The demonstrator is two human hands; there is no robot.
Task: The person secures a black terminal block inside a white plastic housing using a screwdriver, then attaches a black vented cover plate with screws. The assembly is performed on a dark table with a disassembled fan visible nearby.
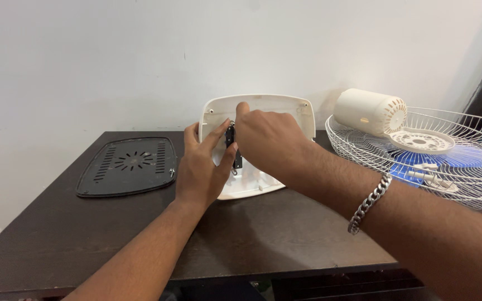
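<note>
Centrally, the left hand [199, 167] braces the tilted white shell [263, 111] upright while right fingers [244, 111] pinch its black switch block [231, 142]; black grille plate [126, 166] left, fan guard [447, 161] right.

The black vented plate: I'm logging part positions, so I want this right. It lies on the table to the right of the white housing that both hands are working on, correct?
Not quite. The head view shows the black vented plate lying on the table to the left of the white housing, not the right. Left hand and right hand are both on that housing.
</note>
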